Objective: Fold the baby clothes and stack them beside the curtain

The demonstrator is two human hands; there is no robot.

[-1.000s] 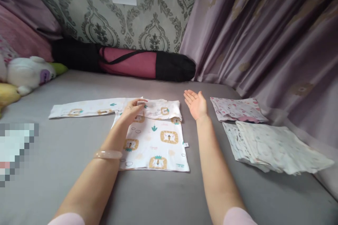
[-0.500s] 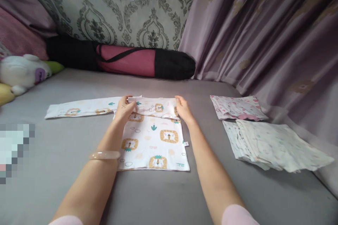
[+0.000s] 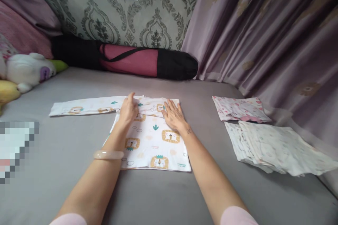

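A white long-sleeved children's shirt (image 3: 148,139) with lion faces and green leaves lies flat on the grey bed sheet. Its left sleeve stretches out to the left, while the other sleeve is folded across the top of the body. My right hand (image 3: 173,114) rests flat on the folded sleeve near the right shoulder, fingers spread. On the upper left of the shirt, where the left sleeve joins, my left hand (image 3: 129,108) presses down on its side with a finger pointing up; its other fingers are partly hidden. A pale bangle (image 3: 108,155) circles my left forearm.
To the right lie a folded pink-patterned garment (image 3: 241,109) and a stack of pale folded clothes (image 3: 285,147). A black and pink long bag (image 3: 132,59) lies along the wall. Plush toys (image 3: 27,70) sit at the left, and a blurred-out object (image 3: 16,147) is below them.
Both hands have let go of the folded sleeve's edge. My right hand has moved inward and flattened on the cloth; my left hand has turned onto its side against the shirt.
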